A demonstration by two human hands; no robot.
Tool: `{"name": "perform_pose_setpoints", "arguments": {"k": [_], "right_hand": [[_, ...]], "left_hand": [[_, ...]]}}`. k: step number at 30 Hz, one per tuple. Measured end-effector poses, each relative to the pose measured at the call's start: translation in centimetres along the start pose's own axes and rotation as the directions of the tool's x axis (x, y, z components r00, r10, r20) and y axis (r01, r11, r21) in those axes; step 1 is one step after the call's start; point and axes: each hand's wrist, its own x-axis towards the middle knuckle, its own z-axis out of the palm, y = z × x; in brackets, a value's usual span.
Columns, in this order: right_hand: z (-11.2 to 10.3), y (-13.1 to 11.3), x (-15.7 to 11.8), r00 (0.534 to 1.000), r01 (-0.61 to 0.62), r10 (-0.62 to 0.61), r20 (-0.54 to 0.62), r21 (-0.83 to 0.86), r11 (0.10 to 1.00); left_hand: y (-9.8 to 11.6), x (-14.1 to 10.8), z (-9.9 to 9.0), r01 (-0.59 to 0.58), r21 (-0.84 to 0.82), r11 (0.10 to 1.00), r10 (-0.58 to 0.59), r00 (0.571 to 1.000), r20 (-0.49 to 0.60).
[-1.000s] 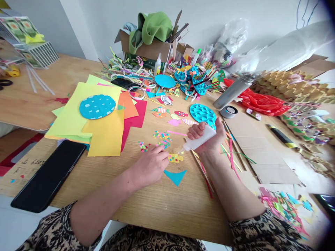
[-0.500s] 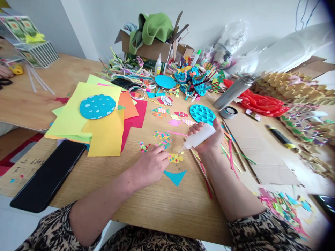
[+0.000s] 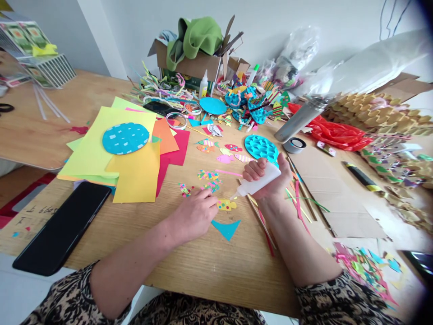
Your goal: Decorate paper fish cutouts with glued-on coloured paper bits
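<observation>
A small yellow paper fish (image 3: 226, 205) with coloured dots lies flat on the wooden table. The closed fingers of my left hand (image 3: 194, 212) pin its left end, and their tips are partly hidden. Wrapped around a white squeeze glue bottle (image 3: 262, 180) is my right hand (image 3: 275, 183), palm turned up. The bottle tilts down to the left, its nozzle tip just at the fish's upper right edge. Paper dots (image 3: 185, 190) and a pile of confetti bits (image 3: 210, 180) lie above my left hand. A blue paper triangle (image 3: 227, 229) is just below the fish.
Finished paper fish (image 3: 225, 158) and a blue scaled oval (image 3: 261, 148) lie beyond my hands. Coloured sheets (image 3: 135, 180) and a black phone (image 3: 64, 228) are at left. A steel flask (image 3: 301, 119), tape roll (image 3: 295, 144) and cardboard (image 3: 338, 194) stand or lie at right.
My right fingers have curled further over the glue bottle, and its nozzle has dipped slightly toward the fish. My left hand stays put. Another person's hand with a yellow object has left the far left.
</observation>
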Motion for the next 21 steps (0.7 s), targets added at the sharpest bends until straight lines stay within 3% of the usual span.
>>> {"name": "perform_pose_setpoints", "arguments": {"k": [5,9,14,18,21], "right_hand": [[0.4,-0.2,-0.3,0.999,-0.008,0.009,0.044,-0.002,1.0],[0.3,-0.5,0.0,0.999,-0.039,0.039,0.01,-0.005,0.999],[0.7,-0.8,0.2,0.996,-0.088,0.087,0.017,0.072,0.993],[2.2,-0.5,-0.5,0.993,-0.096,0.087,0.076,0.116,0.989],[3.7,0.3,-1.7,0.992,-0.062,0.053,0.113,0.076,0.995]], "left_hand": [[0.0,0.1,-0.2,0.002,0.011,1.0,-0.002,1.0,0.006],[0.0,0.1,-0.1,0.004,-0.005,1.0,-0.005,1.0,-0.02],[0.1,0.1,-0.3,0.002,-0.097,0.995,-0.015,0.99,-0.14],[0.4,0.2,-1.3,0.057,-0.353,0.934,-0.189,0.917,-0.351],[0.7,0.5,-2.1,0.08,-0.612,0.786,-0.355,0.87,-0.342]]}}
